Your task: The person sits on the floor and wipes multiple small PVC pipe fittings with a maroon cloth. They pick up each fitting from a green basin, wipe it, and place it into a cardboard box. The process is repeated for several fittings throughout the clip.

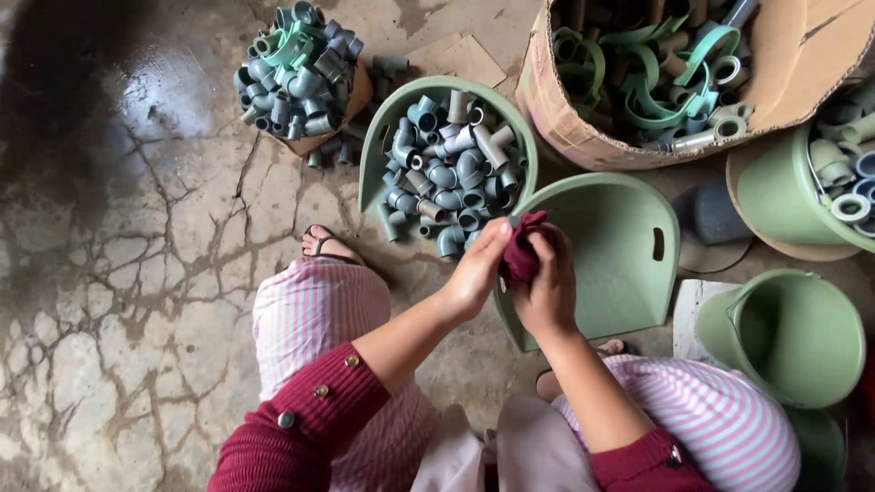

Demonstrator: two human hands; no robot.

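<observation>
My left hand (476, 270) and my right hand (549, 290) meet in front of me, both closed on a dark red cloth (525, 248) bunched between the fingers. Whether anything is wrapped inside the cloth is hidden. Just beyond the hands lies a pale green scoop-shaped tray (374, 155) filled with several grey pipe elbows and tee fittings (451, 164). A second green tray (629, 264) with a slot handle sits under and right of my right hand, with nothing visible in it.
A heap of grey fittings on cardboard (296, 68) lies at the back left. A cardboard box (565, 109) holds green clamps and grey parts. Green buckets stand at right (797, 333) and far right (775, 196). My sandalled foot (326, 244) rests on cracked concrete floor.
</observation>
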